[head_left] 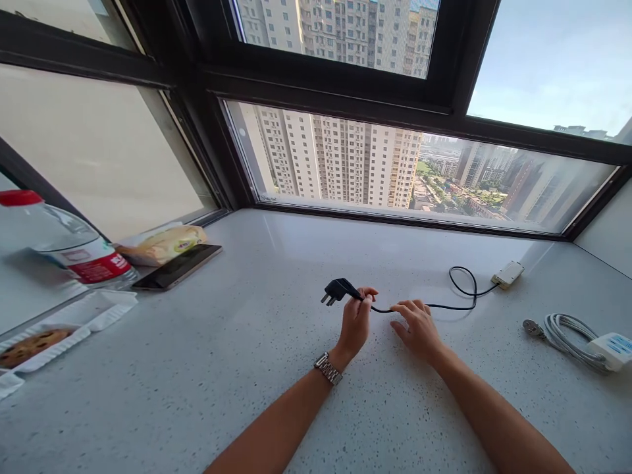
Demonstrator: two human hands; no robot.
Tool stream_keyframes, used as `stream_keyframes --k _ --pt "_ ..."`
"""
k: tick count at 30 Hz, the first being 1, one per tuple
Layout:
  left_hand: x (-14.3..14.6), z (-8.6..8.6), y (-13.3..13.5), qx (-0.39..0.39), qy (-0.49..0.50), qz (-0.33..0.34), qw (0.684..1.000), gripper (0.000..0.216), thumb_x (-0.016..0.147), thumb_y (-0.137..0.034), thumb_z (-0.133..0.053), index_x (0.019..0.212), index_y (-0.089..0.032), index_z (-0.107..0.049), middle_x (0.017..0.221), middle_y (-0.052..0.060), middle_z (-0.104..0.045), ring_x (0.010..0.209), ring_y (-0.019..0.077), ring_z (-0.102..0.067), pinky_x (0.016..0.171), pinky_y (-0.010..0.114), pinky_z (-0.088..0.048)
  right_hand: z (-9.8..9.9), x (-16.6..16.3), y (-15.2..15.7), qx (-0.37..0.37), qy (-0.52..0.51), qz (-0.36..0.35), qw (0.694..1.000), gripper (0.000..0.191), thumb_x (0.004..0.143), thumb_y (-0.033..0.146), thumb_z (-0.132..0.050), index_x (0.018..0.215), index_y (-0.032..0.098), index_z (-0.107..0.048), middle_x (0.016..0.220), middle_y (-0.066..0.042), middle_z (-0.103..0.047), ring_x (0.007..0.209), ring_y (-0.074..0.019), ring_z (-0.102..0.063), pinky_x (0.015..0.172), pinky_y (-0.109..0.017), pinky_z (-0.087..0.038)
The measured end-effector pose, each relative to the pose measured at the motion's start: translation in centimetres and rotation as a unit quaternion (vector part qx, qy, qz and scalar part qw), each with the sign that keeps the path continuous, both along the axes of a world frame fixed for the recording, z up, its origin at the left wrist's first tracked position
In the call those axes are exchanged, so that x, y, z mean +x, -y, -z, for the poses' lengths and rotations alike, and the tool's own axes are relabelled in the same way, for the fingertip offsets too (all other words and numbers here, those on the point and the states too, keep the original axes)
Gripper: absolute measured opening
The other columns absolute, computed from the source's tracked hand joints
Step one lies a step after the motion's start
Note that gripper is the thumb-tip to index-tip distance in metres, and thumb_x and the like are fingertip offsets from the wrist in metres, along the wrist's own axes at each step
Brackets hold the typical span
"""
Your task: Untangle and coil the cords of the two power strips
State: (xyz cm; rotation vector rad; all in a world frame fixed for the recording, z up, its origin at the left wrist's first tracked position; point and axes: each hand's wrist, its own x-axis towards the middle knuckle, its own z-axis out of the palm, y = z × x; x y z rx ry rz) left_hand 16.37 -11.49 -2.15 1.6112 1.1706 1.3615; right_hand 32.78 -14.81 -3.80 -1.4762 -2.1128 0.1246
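My left hand [356, 322], with a metal watch [328, 368] on its wrist, is closed around the black cord just behind a black power plug [338, 289]. The plug's metal prongs point down and left, above the speckled white sill. From this grip the black cable [451, 307] runs right, passes under the fingers of my right hand [417, 327] and makes a loop. It ends at a small white power strip [507, 275]. My right hand lies low over the sill, its fingers stretched out on the cable and its thumb apart.
At right lies a coiled grey cable [567, 339] with a grey plug and a white block [612, 351]. Along the left are a red-capped bottle [93, 257], a phone [178, 267], a wrapped snack [165, 246] and a cookie tray [106, 309]. Dark-framed windows [345, 220] bound the back.
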Motion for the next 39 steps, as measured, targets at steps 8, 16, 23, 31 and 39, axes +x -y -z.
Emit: stream_keyframes --k 8,16,23,31,39 --pt "-4.5 -1.6 -3.2 -0.042 0.357 -0.094 0.928 0.007 0.063 -0.016 -0.041 0.061 -0.021 -0.037 0.044 -0.009 -0.022 0.038 0.0077 -0.027 0.052 0.026 -0.042 -1.1 8.0 -2.3 -0.097 0.008 0.292 0.951 0.025 0.087 0.035 -0.05 0.076 0.021 -0.067 0.074 -0.003 -0.069 0.079 -0.0204 -0.062 0.089 -0.04 -0.033" --pt "-6.3 -0.5 -3.6 0.081 0.036 -0.122 0.989 0.01 0.069 -0.022 -0.045 0.062 -0.019 -0.051 0.041 -0.006 -0.031 0.037 0.0091 -0.026 0.039 0.022 -0.02 -2.5 8.0 -1.7 -0.058 0.072 0.302 0.949 0.028 0.078 0.028 -0.052 0.052 0.018 -0.055 0.055 -0.003 -0.058 0.071 -0.0207 -0.057 0.09 -0.045 -0.029" --pt "-3.9 -0.6 -1.9 -0.017 0.076 -0.019 0.997 0.013 0.069 -0.026 -0.045 0.063 -0.017 -0.052 0.048 -0.005 -0.03 0.04 0.008 -0.025 0.038 0.02 -0.019 -3.2 3.8 0.4 -0.226 -0.156 -0.015 0.961 0.035 0.072 0.037 -0.06 0.057 0.02 -0.032 0.054 0.006 -0.027 0.051 -0.0086 -0.023 0.05 -0.024 -0.022" --pt "-1.1 -0.2 0.5 -0.121 0.18 0.165 0.962 0.029 0.076 -0.042 -0.05 0.065 -0.016 -0.052 0.048 -0.009 -0.021 0.042 0.0056 -0.018 0.04 0.019 -0.017 -1.3 0.7 0.8 -0.229 -0.399 -0.15 0.875 0.056 0.084 0.069 -0.036 0.063 0.018 -0.046 0.053 0.006 -0.025 0.049 -0.0086 -0.022 0.048 -0.024 -0.022" --pt "0.8 -0.6 3.0 -0.049 0.009 0.186 0.981 0.035 0.075 -0.047 -0.058 0.062 -0.018 -0.044 0.051 -0.005 -0.04 0.047 0.0082 -0.035 0.044 0.02 -0.027 -0.1 -1.7 1.6 -0.172 -0.203 -0.138 0.954 0.046 0.092 0.051 -0.031 0.065 0.017 -0.048 0.056 0.001 -0.044 0.05 -0.0097 -0.035 0.049 -0.023 -0.026"
